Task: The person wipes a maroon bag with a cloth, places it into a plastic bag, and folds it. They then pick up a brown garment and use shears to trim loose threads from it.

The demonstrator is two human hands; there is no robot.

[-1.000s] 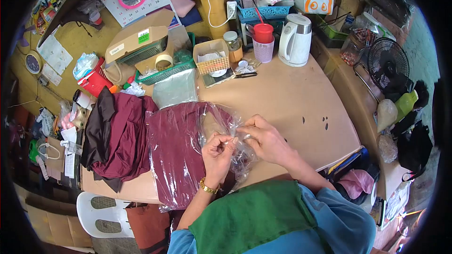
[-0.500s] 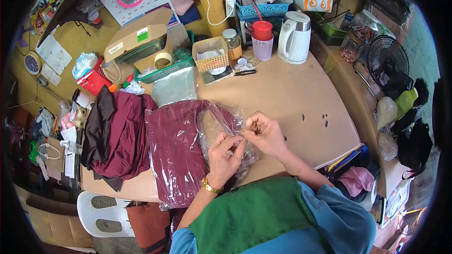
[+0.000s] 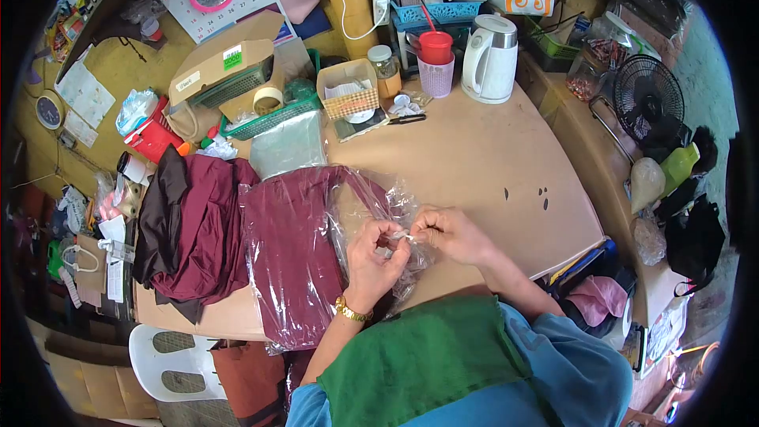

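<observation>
A folded maroon garment [image 3: 288, 249] lies on the table inside a clear plastic bag [image 3: 399, 202], whose loose end is bunched to its right. My left hand [image 3: 375, 262], with a gold watch at the wrist, pinches the gathered plastic between thumb and fingers. Close beside it, my right hand [image 3: 449, 235] grips the same plastic with its fingertips. A whitish, twisted bit of plastic shows between the two hands. Left of the bagged garment sits a loose heap of maroon and dark brown cloth [image 3: 202, 237].
A stack of flat clear bags [image 3: 288, 146] lies behind the bagged garment. Along the back stand a green basket [image 3: 277, 120], a woven box [image 3: 348, 91], a glass jar [image 3: 385, 71], a lilac cup [image 3: 436, 77] and a white kettle [image 3: 490, 59]. A white chair [image 3: 175, 364] stands at the lower left.
My right hand has turned and lowered slightly, its fingertips now close by the left hand's. The whitish twisted plastic shows more clearly between them. The view has shifted a little.
</observation>
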